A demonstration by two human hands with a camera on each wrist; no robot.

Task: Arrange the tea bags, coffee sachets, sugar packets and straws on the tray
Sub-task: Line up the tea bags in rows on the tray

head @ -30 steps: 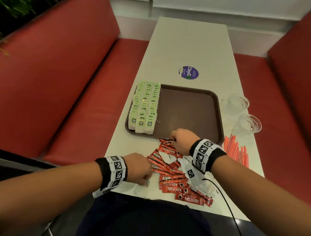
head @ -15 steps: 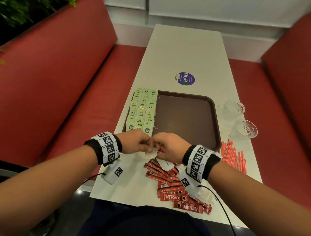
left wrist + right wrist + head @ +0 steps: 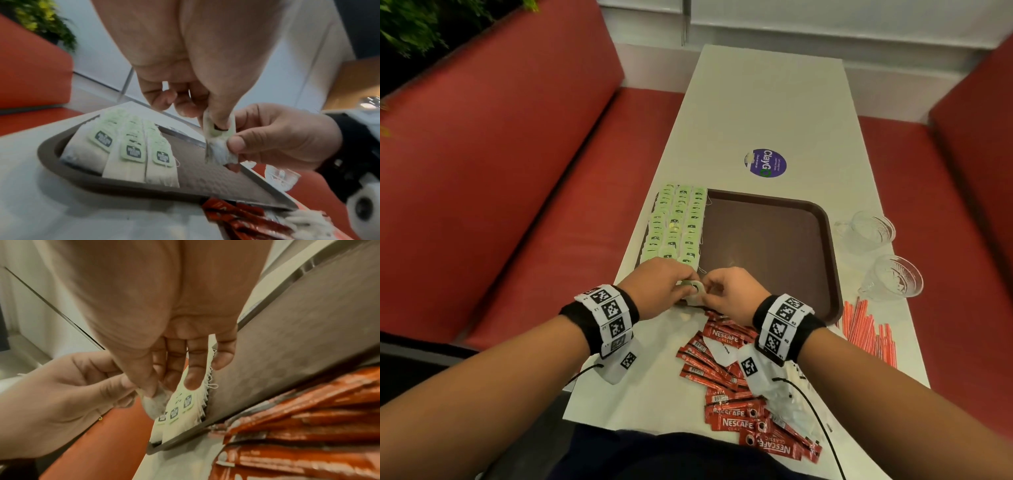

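A brown tray [image 3: 767, 240] lies mid-table with three rows of green-tagged tea bags [image 3: 678, 222] along its left side. My two hands meet over its near-left corner. The left hand [image 3: 686, 286] pinches the green tag of one tea bag [image 3: 693, 291], and the right hand [image 3: 709, 289] pinches the bag's paper pouch [image 3: 219, 151] between thumb and fingers. Red coffee sachets [image 3: 722, 363] lie scattered on the table under my right wrist. White sugar packets [image 3: 794, 407] sit among them. Red-and-white straws [image 3: 866, 329] lie right of the tray.
Two clear glass cups [image 3: 869, 229] [image 3: 893, 277] stand at the table's right edge beside the tray. A purple round sticker [image 3: 765, 162] is on the table behind the tray. Red bench seats flank the narrow white table [image 3: 767, 102].
The left hand moved up from the near table edge and the right hand moved left from the sachets. They met at the tray's near-left corner, now holding one tea bag between them.
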